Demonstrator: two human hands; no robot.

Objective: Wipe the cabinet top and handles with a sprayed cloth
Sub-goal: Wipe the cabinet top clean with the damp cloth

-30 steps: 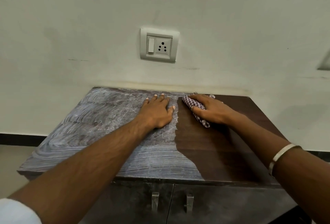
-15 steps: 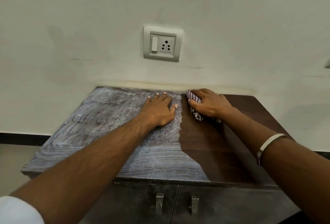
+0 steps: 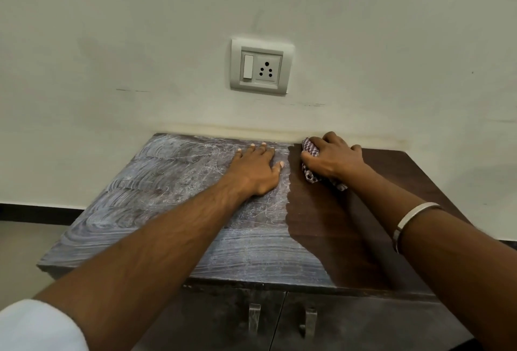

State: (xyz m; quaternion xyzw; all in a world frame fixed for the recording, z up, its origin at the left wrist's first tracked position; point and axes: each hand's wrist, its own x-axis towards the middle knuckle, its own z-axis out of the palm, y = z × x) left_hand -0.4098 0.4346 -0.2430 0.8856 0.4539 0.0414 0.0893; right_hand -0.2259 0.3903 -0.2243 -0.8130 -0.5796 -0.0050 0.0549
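While the left hand [image 3: 256,170] lies flat with fingers straight on the dusty left half of the cabinet top [image 3: 156,199], the right hand [image 3: 334,159] grips the checked cloth [image 3: 309,152] at the back edge, touching the wall [image 3: 140,42]. Wiped dark wood lies bare to the right. Two handles [image 3: 281,320] hang below the front edge. A socket [image 3: 260,68] sits above; a bracelet [image 3: 411,219] circles the right wrist.

Wall socket [image 3: 261,70], silver bangle [image 3: 411,220]
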